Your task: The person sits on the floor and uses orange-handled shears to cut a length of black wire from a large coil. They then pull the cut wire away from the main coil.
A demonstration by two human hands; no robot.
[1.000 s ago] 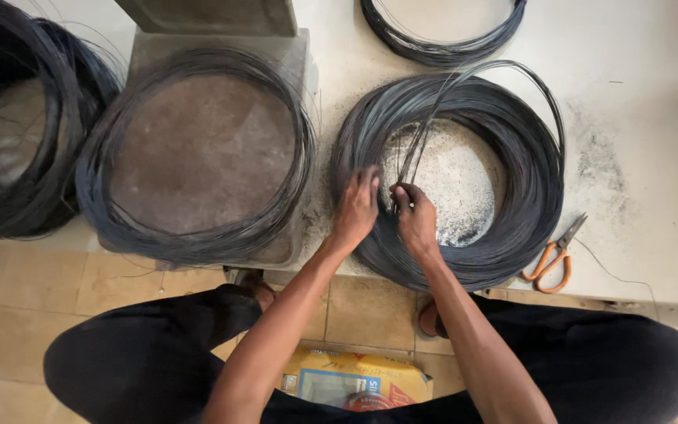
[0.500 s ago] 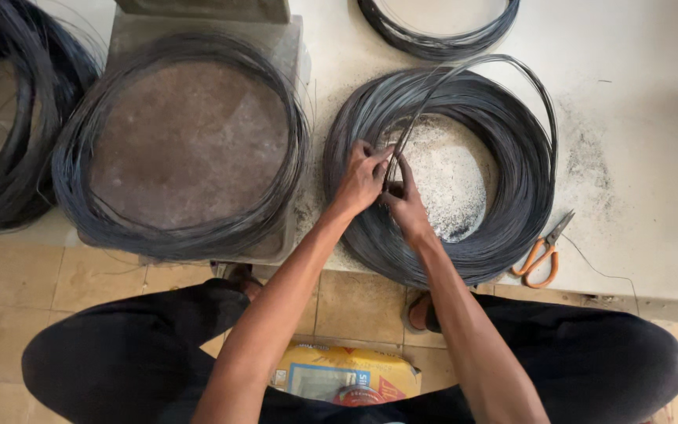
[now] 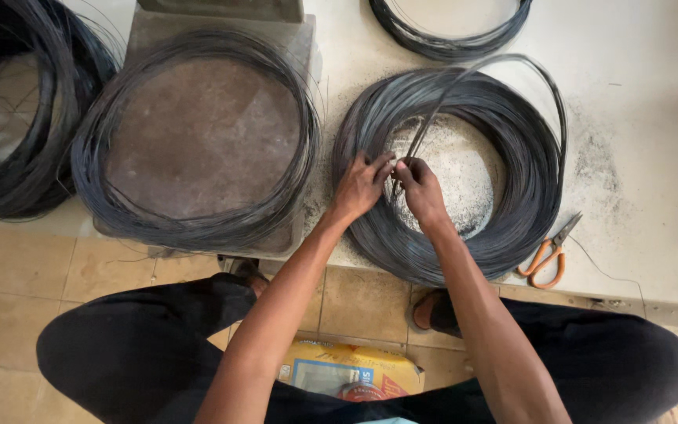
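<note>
Here, at the centre of the frame, the left hand [image 3: 361,187] and right hand [image 3: 420,188] pinch a thin bundle of dark wire strands [image 3: 425,129], fingers pressed together around it. The strands' long axis slants toward the upper right, over the large round coil of dark steel wire [image 3: 527,188] lying flat on the pale tabletop [image 3: 637,94]. Orange-handled scissors [image 3: 547,255] lie lower right.

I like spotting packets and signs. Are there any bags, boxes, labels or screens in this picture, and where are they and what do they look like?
Paper bag: on the tiled floor between the person's legs, under the arms; flat, yellow with a blue panel and a red patch, partly hidden.
No other package, and no sign, label or screen shows.
</note>
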